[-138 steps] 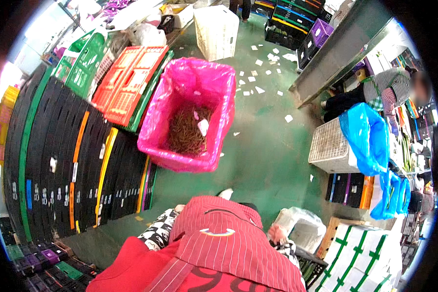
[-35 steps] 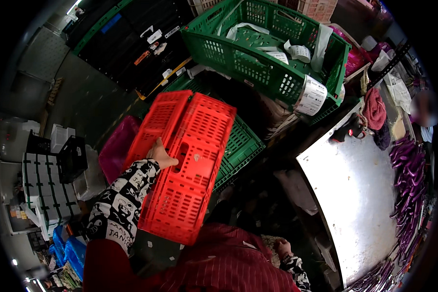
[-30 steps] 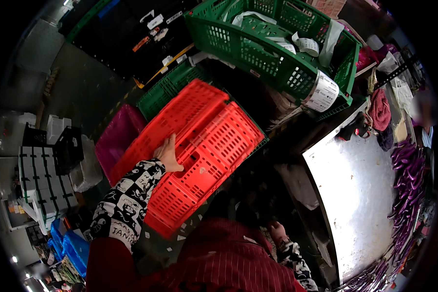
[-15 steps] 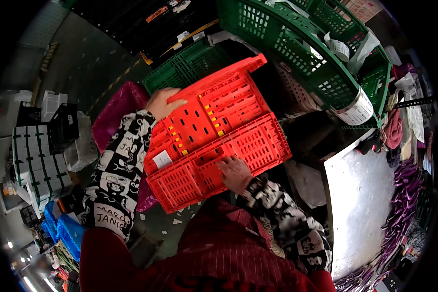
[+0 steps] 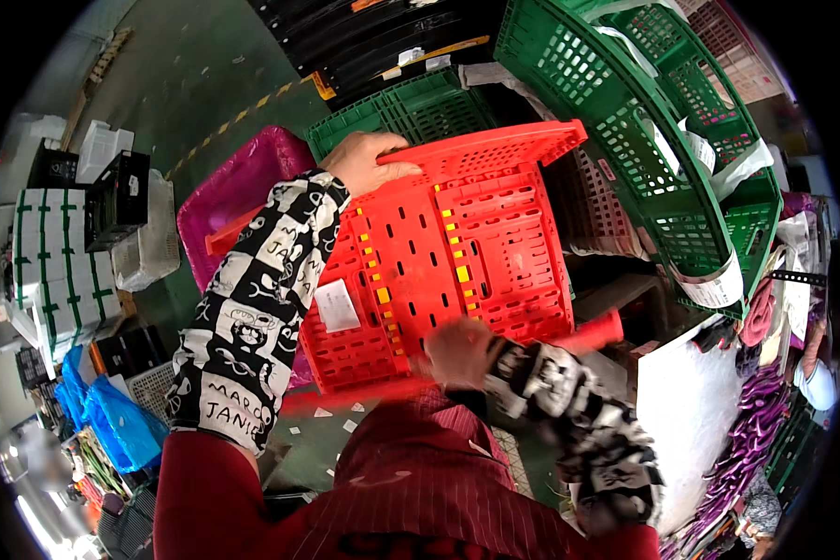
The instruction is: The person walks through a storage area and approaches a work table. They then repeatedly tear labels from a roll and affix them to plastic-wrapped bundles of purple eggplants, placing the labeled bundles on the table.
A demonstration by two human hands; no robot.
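A red folding crate (image 5: 513, 257), with yellow pieces along its floor, is held in front of me. My left hand (image 5: 369, 163) is closed over the top of its far wall, thumb on the inner side. That wall leans up from the floor. At the near side, my right hand (image 5: 459, 353) is curled on the rim of the near wall, blurred by motion. The near wall shows almost edge-on, its ends smeared. A white label (image 5: 336, 306) lies on the crate's left part. My right fingertips are partly hidden.
Behind the crate are a magenta-lined container (image 5: 252, 173) and a folded green crate (image 5: 429, 110). Large green crates (image 5: 625, 121) stand at the far right. A pale tabletop (image 5: 686, 411) holds purple eggplants (image 5: 747, 425) at right. White boxes (image 5: 56, 261) are stacked left.
The near wall has swung up from lying flat over the floor, with my right hand at its rim. The far wall stands higher, and more of the crate's floor shows.
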